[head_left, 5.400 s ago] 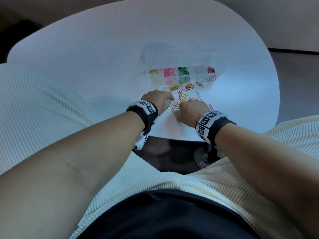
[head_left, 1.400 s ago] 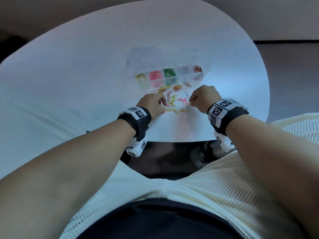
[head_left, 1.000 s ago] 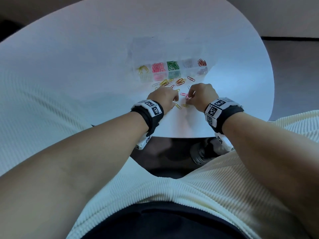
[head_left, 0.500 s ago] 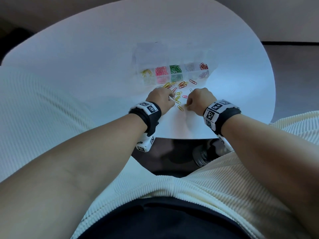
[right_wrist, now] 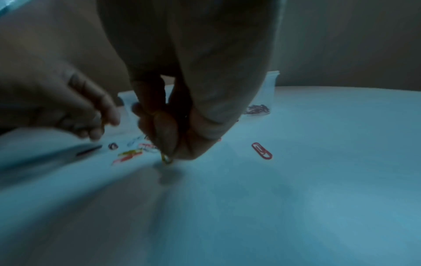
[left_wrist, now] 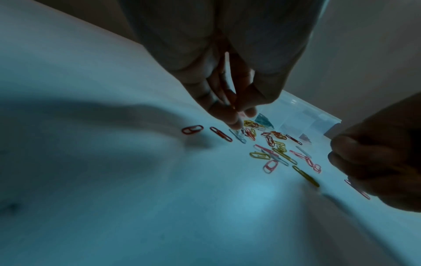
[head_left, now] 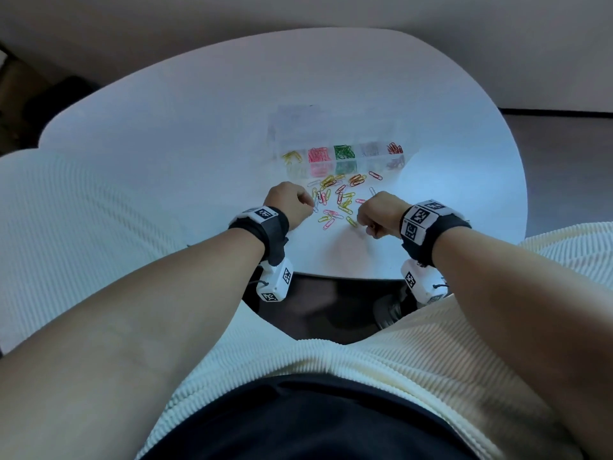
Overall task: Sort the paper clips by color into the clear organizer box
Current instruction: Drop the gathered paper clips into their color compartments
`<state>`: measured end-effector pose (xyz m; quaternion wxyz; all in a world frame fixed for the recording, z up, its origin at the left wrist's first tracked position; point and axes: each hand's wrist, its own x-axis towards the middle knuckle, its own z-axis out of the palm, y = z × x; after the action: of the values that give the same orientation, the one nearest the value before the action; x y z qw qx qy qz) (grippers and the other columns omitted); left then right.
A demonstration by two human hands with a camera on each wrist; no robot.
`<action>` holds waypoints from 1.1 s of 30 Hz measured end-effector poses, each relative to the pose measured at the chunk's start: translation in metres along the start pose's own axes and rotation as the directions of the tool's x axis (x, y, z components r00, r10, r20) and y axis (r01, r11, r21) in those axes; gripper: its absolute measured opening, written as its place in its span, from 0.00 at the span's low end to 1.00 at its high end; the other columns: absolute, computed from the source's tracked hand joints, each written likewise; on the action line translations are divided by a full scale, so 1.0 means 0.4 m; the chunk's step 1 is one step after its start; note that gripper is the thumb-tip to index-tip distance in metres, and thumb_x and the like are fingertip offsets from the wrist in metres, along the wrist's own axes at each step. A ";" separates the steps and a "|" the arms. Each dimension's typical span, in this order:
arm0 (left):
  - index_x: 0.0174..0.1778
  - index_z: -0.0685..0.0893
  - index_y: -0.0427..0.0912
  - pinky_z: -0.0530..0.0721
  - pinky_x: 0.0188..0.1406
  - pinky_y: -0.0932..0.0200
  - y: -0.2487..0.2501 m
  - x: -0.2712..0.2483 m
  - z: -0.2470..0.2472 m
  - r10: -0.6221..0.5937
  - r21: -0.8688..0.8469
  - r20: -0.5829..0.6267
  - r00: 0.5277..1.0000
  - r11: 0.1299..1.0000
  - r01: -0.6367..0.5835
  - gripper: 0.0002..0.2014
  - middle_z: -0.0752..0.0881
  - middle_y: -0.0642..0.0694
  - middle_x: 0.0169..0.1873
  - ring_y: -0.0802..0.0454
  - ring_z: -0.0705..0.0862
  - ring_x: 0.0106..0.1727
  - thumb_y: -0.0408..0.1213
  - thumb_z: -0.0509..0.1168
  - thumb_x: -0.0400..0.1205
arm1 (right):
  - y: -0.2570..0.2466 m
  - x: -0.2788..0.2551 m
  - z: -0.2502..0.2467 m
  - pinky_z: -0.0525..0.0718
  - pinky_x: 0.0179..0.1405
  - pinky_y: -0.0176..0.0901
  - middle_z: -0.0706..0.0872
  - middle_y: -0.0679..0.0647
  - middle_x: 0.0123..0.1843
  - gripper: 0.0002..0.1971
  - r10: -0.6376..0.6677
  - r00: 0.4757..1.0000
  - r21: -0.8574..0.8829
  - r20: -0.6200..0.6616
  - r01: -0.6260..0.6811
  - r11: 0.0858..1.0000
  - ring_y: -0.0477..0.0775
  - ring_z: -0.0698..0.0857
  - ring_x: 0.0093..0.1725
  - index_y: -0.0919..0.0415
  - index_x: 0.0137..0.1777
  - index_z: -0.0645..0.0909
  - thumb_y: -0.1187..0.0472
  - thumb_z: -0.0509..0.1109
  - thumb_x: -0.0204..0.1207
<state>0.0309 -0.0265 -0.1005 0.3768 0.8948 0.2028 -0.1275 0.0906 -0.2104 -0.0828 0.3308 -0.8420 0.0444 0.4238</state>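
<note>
Loose paper clips (head_left: 338, 200) in yellow, pink, red and silver lie scattered in front of the clear organizer box (head_left: 366, 161). Its compartments hold yellow (head_left: 292, 156), pink (head_left: 318, 154), green (head_left: 343, 151), silver and red (head_left: 394, 148) clips. My left hand (head_left: 310, 202) is at the pile's left edge, fingers curled, tips pinching a pale silver clip (left_wrist: 238, 135) on the table. My right hand (head_left: 360, 222) is at the near right edge and pinches a yellow clip (right_wrist: 166, 159) between thumb and fingers, the clip's lower end at the table.
The round white table (head_left: 199, 127) carries everything. Its near edge runs just under my wrists. A single red clip (right_wrist: 262, 150) lies apart, right of my right hand. Two red clips (left_wrist: 205, 132) lie left of my left fingertips. The box's open lid (head_left: 308, 124) lies behind it.
Both hands have stayed at the clip pile. The right hand has drawn slightly toward me and now pinches the yellow clip. The left fingertips have come down on the silver clip.
</note>
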 end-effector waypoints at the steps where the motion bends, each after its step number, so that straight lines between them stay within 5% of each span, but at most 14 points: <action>1: 0.43 0.91 0.44 0.74 0.41 0.65 -0.001 -0.001 0.004 0.000 0.014 0.012 1.000 1.000 0.000 0.09 0.82 0.53 0.39 0.55 0.80 0.41 0.29 0.67 0.75 | 0.000 -0.004 -0.001 0.66 0.27 0.41 0.68 0.57 0.26 0.14 0.023 1.000 0.103 0.007 -0.024 0.994 0.55 0.69 0.24 0.62 0.28 0.68 0.77 0.54 0.70; 4: 0.44 0.90 0.45 0.77 0.42 0.65 0.000 0.000 0.013 -0.006 -0.033 0.042 0.999 0.999 0.007 0.10 0.85 0.52 0.44 0.54 0.83 0.45 0.28 0.67 0.74 | 0.001 -0.007 -0.008 0.61 0.26 0.40 0.67 0.58 0.28 0.15 0.027 1.000 0.204 0.015 -0.030 0.979 0.53 0.65 0.24 0.61 0.27 0.66 0.78 0.51 0.69; 9: 0.46 0.90 0.46 0.77 0.41 0.64 0.006 0.005 0.026 0.006 -0.080 0.065 0.998 0.997 -0.001 0.15 0.84 0.51 0.40 0.52 0.82 0.43 0.22 0.67 0.74 | 0.002 0.010 -0.005 0.68 0.27 0.43 0.77 0.65 0.34 0.08 -0.041 0.999 0.073 -0.023 0.042 0.996 0.56 0.70 0.28 0.69 0.32 0.77 0.76 0.60 0.67; 13: 0.26 0.75 0.45 0.72 0.29 0.62 0.005 0.011 0.026 -0.014 -0.012 0.061 0.998 1.000 0.015 0.18 0.79 0.47 0.35 0.45 0.78 0.40 0.20 0.53 0.76 | 0.003 0.020 0.009 0.71 0.29 0.37 0.82 0.56 0.39 0.03 -0.193 0.979 -0.315 -0.061 0.164 0.935 0.54 0.78 0.35 0.60 0.41 0.82 0.63 0.67 0.73; 16: 0.26 0.67 0.43 0.64 0.27 0.58 0.005 0.014 0.027 0.013 0.050 0.076 0.997 0.999 -0.017 0.16 0.72 0.46 0.28 0.46 0.72 0.38 0.24 0.53 0.79 | 0.005 0.020 0.025 0.78 0.37 0.39 0.84 0.52 0.44 0.10 -0.272 0.956 -0.623 -0.107 0.149 0.768 0.55 0.84 0.43 0.53 0.47 0.84 0.48 0.73 0.74; 21: 0.40 0.80 0.52 0.73 0.33 0.60 0.005 0.017 0.033 0.003 0.111 0.118 0.993 0.994 -0.016 0.08 0.79 0.52 0.40 0.50 0.78 0.38 0.32 0.62 0.75 | -0.007 0.031 0.054 0.86 0.44 0.46 0.85 0.54 0.45 0.14 -0.281 0.948 -0.711 -0.149 0.094 0.696 0.58 0.85 0.43 0.56 0.49 0.85 0.46 0.74 0.73; 24: 0.50 0.83 0.55 0.77 0.42 0.59 0.003 0.015 0.044 0.019 0.279 0.156 0.988 0.958 -0.062 0.07 0.81 0.55 0.46 0.49 0.82 0.47 0.44 0.68 0.76 | -0.003 0.037 0.065 0.88 0.44 0.47 0.85 0.56 0.46 0.16 -0.247 0.958 -0.723 -0.145 0.067 0.688 0.59 0.86 0.42 0.58 0.51 0.82 0.47 0.74 0.71; 33: 0.47 0.87 0.48 0.85 0.48 0.54 0.023 0.011 0.058 0.021 0.421 0.160 0.987 0.903 -0.087 0.07 0.88 0.48 0.48 0.44 0.86 0.48 0.44 0.68 0.78 | 0.013 0.036 0.059 0.86 0.43 0.45 0.84 0.55 0.43 0.18 -0.193 0.976 -0.726 -0.103 0.059 0.685 0.58 0.85 0.41 0.58 0.46 0.78 0.44 0.73 0.70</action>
<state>0.0374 -0.0480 -0.1124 0.1896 0.9485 0.1158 -0.2256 0.0819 -0.1976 -0.1062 -0.0011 -0.9382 -0.1548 0.3096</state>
